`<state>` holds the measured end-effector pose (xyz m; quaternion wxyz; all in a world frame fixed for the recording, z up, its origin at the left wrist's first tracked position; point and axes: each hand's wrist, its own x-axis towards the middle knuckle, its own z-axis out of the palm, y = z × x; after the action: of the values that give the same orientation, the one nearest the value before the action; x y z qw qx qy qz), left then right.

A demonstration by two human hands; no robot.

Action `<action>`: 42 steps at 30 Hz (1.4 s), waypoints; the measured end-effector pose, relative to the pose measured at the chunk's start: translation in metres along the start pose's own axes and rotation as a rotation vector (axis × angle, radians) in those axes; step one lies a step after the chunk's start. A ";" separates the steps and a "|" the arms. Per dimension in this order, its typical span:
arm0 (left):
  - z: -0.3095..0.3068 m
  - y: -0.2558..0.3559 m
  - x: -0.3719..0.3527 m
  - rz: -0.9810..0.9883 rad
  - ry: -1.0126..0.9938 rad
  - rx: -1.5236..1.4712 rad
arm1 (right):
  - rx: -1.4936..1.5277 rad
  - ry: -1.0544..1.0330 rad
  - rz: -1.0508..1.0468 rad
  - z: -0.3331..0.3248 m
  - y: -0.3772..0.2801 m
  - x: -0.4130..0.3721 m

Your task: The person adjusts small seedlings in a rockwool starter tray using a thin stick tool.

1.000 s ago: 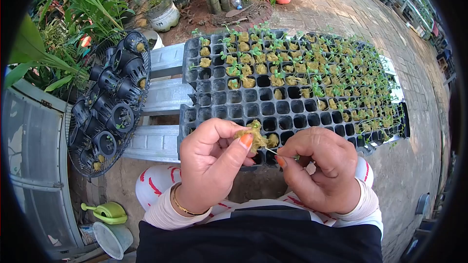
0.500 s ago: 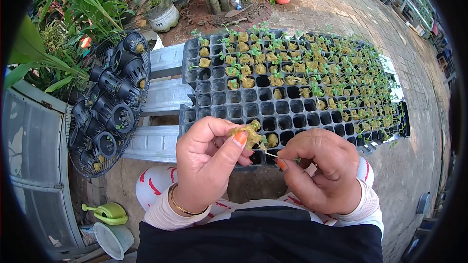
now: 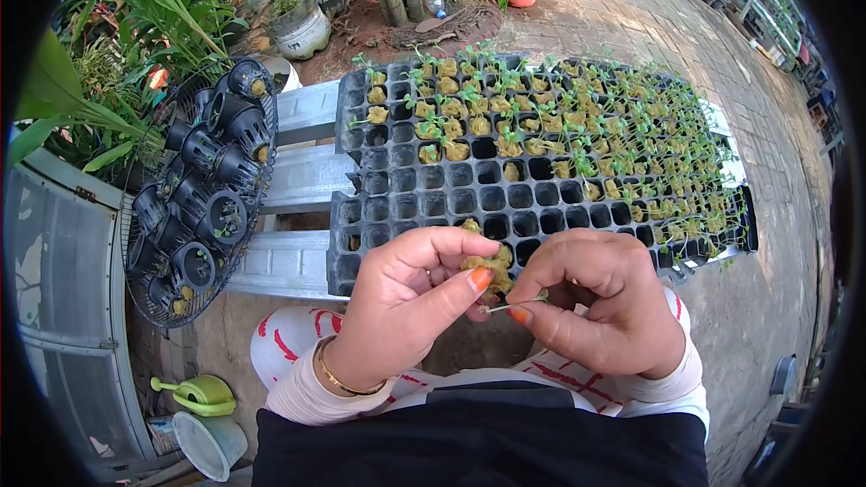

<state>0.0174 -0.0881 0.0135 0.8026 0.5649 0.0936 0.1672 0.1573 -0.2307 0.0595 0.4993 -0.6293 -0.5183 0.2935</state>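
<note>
My left hand (image 3: 410,293) pinches a damp, yellowish-brown rockwool plug (image 3: 494,268) between thumb and fingers, close over the near edge of the black seedling tray (image 3: 406,207). Right beside it, my right hand (image 3: 595,302) is closed on a thin seedling (image 3: 519,305), its pale stem pointing toward the plug. Thumb and index finger grip the stem, and a bit of green shows at the fingertips. Beyond both hands, many tray cells hold similar plugs with small green sprouts (image 3: 622,144), densest on the right. Several cells at the left and front have no plug.
The trays rest on a slatted metal bench (image 3: 307,176). On its left end sits a wire basket (image 3: 262,243) of black net pots (image 3: 194,189). A green watering can (image 3: 203,394) and a pale bucket (image 3: 212,445) stand on the ground at lower left. Leafy plants crowd the upper left.
My left hand has shifted right with the plug, and my right hand has come slightly left, so the two are closer. The seedling's stem now lies flatter across the right fingertips.
</note>
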 end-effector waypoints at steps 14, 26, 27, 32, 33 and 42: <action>0.002 0.005 -0.003 -0.094 -0.047 -0.139 | -0.159 0.145 -0.116 0.005 0.006 -0.001; 0.001 0.000 0.000 -0.149 -0.097 -0.251 | -0.227 0.171 -0.130 0.004 -0.001 -0.003; 0.001 -0.001 0.001 -0.147 -0.108 -0.268 | -0.243 0.163 -0.135 0.004 -0.002 -0.003; 0.003 0.001 0.001 -0.161 -0.094 -0.240 | -0.248 0.149 -0.146 0.003 -0.003 -0.004; 0.004 0.002 0.001 -0.167 -0.095 -0.234 | -0.254 0.149 -0.147 0.003 -0.004 -0.004; 0.000 0.004 0.000 -0.218 -0.161 -0.229 | -0.273 0.087 -0.103 -0.001 -0.009 -0.006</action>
<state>0.0167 -0.0864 0.0176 0.8800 0.4678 0.0701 0.0430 0.1531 -0.2369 0.0671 0.4453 -0.6762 -0.5628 0.1667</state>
